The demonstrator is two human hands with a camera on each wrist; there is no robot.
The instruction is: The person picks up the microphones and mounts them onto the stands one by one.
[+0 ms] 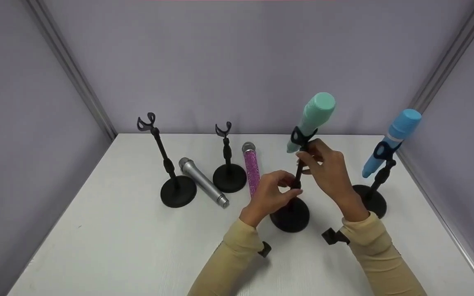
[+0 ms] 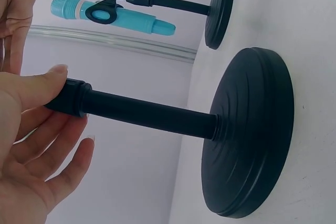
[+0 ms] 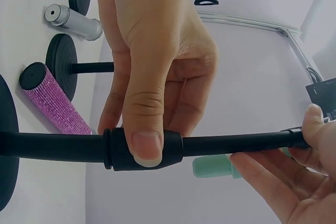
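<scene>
The left hand pinches the collar of the stand; the right hand seems to pinch higher, some fingers hidden. The stand rises upright from the counter. Its clipped green mic slants, wide end up-right. A gap separates stand and blue mic; the back edge lies beyond.

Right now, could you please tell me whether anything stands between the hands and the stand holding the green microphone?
Nothing visible does: the left hand grips the stand at its collar, and the right hand holds it higher, just below the clip.
</scene>
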